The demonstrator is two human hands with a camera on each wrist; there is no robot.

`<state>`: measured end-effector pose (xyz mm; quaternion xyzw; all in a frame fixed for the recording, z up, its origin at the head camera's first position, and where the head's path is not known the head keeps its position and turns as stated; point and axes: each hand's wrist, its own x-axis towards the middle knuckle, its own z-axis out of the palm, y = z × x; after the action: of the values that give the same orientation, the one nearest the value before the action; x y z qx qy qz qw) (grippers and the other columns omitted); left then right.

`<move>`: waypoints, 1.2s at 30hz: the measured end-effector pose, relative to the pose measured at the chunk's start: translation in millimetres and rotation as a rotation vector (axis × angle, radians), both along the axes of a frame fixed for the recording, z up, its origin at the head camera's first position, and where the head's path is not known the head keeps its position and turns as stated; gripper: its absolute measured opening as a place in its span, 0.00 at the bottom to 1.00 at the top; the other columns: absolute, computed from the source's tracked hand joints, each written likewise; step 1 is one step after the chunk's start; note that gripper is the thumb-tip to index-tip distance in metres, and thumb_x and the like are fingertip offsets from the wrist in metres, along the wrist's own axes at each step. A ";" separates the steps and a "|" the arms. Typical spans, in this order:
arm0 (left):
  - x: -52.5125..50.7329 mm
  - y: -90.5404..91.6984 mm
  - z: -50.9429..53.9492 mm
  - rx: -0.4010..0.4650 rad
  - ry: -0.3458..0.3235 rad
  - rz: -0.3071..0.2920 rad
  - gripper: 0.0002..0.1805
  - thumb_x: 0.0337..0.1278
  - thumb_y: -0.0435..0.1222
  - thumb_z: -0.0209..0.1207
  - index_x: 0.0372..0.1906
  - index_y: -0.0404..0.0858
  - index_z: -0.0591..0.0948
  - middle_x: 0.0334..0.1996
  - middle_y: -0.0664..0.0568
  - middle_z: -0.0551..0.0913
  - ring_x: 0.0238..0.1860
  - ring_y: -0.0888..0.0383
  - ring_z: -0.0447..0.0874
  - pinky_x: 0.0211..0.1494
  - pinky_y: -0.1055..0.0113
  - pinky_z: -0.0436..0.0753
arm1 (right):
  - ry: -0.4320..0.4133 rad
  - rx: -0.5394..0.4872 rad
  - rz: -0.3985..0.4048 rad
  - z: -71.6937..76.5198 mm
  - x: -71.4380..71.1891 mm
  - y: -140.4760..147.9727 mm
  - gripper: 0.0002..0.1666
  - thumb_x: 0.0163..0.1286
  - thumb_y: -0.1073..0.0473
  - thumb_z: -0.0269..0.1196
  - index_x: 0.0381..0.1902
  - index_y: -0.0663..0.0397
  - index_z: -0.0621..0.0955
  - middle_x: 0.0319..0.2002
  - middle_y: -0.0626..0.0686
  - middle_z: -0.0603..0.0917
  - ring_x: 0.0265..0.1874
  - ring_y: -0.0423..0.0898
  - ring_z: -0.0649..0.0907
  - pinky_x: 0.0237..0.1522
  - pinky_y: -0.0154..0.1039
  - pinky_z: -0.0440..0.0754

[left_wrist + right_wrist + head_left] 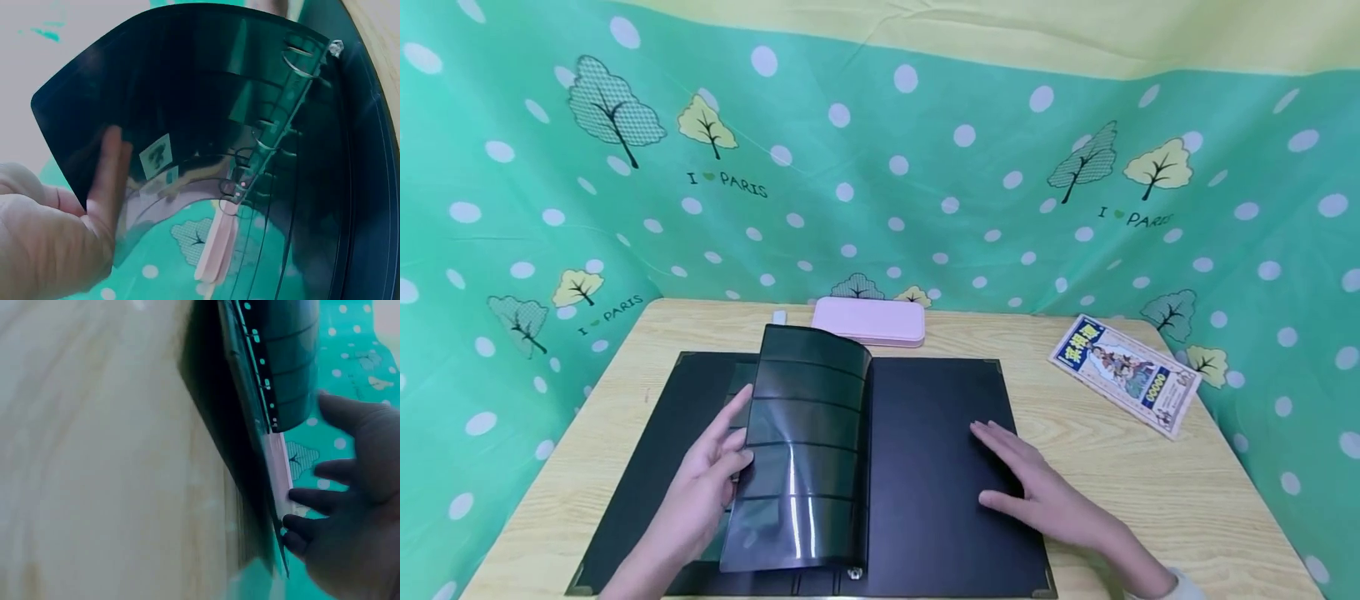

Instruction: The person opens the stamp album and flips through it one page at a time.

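Note:
A black ring-binder album [936,475] lies spread out on the wooden table, with metal corners on its cover. My left hand [696,479] pinches the outer edge of its dark pocket pages [808,417], which stand raised and curved over the left side. In the left wrist view the thumb [107,175] lies along the sheet, and metal rings [300,62] run down the spine. A small stamp-like picture [156,156] shows in one pocket. With straight, spread fingers, my right hand [1048,496] rests on the bare right inside cover.
Behind the album is a pink case [868,321], beside a small white object [779,317] partly hidden by the page. A printed paper booklet [1126,373] lies at the right. Green dotted cloth [895,200] hangs around the table's back and sides.

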<state>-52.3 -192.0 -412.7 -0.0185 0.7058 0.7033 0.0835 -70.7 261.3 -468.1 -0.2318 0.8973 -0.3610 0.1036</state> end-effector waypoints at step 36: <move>-6.9 -77.8 -15.4 -0.531 0.024 0.070 0.35 0.83 0.25 0.52 0.88 0.36 0.62 0.67 0.27 0.83 0.49 0.81 0.73 0.45 0.78 0.73 | 0.034 0.170 0.096 -7.3 -0.6 1.5 0.53 0.75 0.29 0.68 0.89 0.44 0.66 0.90 0.57 0.56 0.87 0.70 0.52 0.77 0.79 0.60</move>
<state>-59.1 -269.8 -428.0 -0.0558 0.8653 0.4962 0.0429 -71.3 262.7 -475.4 -0.2712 0.9142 -0.2742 0.1248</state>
